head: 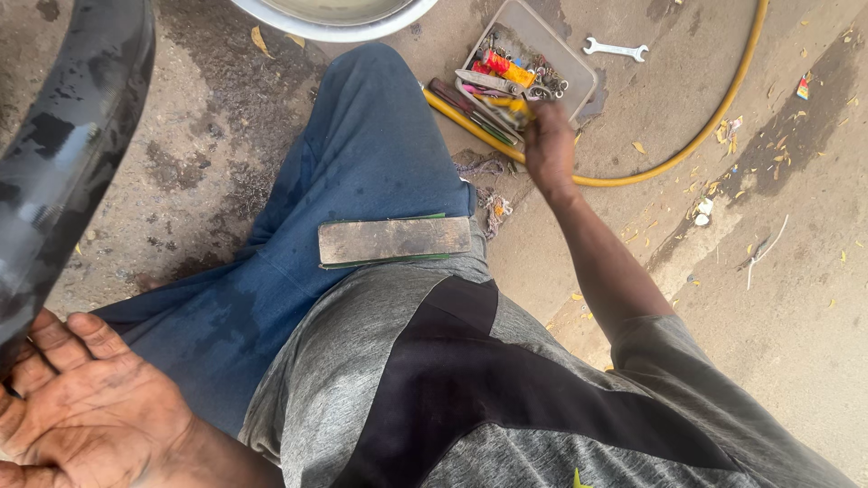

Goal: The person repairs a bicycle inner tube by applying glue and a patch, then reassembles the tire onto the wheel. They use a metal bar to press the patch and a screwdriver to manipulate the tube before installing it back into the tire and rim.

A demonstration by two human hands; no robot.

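Tray [579, 77] of small tools sits on the concrete floor [796, 298], just past the seated person's knee, with a yellow hose [714, 126] curving around it and a spanner [615, 49] lying just beyond. Right hand [549, 145] reaches down into the tray's near edge; it is blurred, and its fingers seem curled around something yellow, though what it is cannot be told. Left hand [81, 398] lies open, fingers spread wide, palm up against a black rubber tube [63, 154] at the left. A worn wooden block [395, 240] rests flat across the thigh. Picking from such a crowded tray probably goes best by pinching one item clear, lifting straight up, and keeping the thigh level so the block does not slide.
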